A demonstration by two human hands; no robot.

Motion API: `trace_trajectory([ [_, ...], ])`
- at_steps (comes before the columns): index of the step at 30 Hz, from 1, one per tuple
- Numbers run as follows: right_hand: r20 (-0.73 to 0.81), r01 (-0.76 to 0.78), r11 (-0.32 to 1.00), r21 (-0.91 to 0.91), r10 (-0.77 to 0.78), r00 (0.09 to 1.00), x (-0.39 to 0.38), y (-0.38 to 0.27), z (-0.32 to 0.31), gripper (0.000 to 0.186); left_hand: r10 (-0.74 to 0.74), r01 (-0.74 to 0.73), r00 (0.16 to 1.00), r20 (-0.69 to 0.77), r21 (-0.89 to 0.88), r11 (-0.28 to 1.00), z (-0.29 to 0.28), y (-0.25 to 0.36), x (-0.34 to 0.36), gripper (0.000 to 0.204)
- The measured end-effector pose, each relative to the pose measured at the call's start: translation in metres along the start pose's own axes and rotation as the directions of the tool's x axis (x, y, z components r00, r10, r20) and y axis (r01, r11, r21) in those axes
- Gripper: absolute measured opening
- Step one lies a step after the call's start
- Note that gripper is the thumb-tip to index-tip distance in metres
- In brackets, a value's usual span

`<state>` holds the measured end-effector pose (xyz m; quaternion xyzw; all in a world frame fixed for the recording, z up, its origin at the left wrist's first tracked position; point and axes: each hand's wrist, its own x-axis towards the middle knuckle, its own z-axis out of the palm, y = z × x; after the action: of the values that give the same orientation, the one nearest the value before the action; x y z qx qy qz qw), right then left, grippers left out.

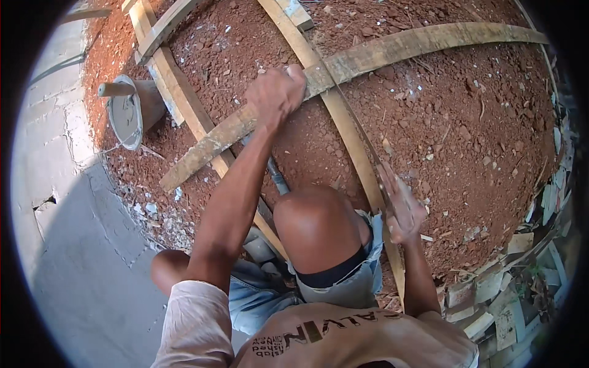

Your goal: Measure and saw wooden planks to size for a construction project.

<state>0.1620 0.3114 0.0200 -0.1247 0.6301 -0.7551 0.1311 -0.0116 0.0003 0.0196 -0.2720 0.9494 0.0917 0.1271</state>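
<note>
A long wooden plank lies slantwise across other boards on the red soil. My left hand is closed over it, pressing it from above. In my right hand, fingers wrapped around its handle end, is a handsaw. The thin blade of the handsaw is seen nearly edge-on and reaches up to the plank, just right of my left hand. Under the plank runs a long board, close beside the blade. Whether the teeth have cut into the wood I cannot tell. My bent knee is between my arms.
At the left stands a bucket of grey mortar with a wooden-handled tool in it. More boards cross nearby. A grey pipe-like piece lies beside my knee. Cement paving borders the soil; broken tiles edge the right.
</note>
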Motion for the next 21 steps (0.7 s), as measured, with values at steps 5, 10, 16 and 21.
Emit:
trace_trajectory([
  [5, -0.072, 0.100, 0.893, -0.438, -0.145, 0.987, 0.093, 0.024, 0.029, 0.068, 0.018, -0.013, 0.998, 0.068, -0.073, 0.997, -0.017, -0.001, -0.032, 0.068],
  [10, 0.048, -0.011, 0.718, -0.696, 0.061, 0.997, -0.011, -0.059, 0.014, 0.058, 0.048, -0.051, 0.997, -0.054, -0.073, 0.996, -0.009, -0.012, -0.016, 0.067],
  [16, 0.090, 0.139, 0.723, -0.676, -0.107, 0.990, 0.084, -0.014, 0.038, 0.063, 0.099, -0.096, 0.995, 0.018, -0.112, 0.989, 0.001, -0.019, 0.000, 0.062],
  [21, -0.077, 0.077, 0.870, -0.486, -0.131, 0.988, 0.077, -0.013, 0.045, 0.062, 0.069, -0.073, 0.997, -0.043, -0.113, 0.991, -0.008, -0.014, -0.012, 0.065],
])
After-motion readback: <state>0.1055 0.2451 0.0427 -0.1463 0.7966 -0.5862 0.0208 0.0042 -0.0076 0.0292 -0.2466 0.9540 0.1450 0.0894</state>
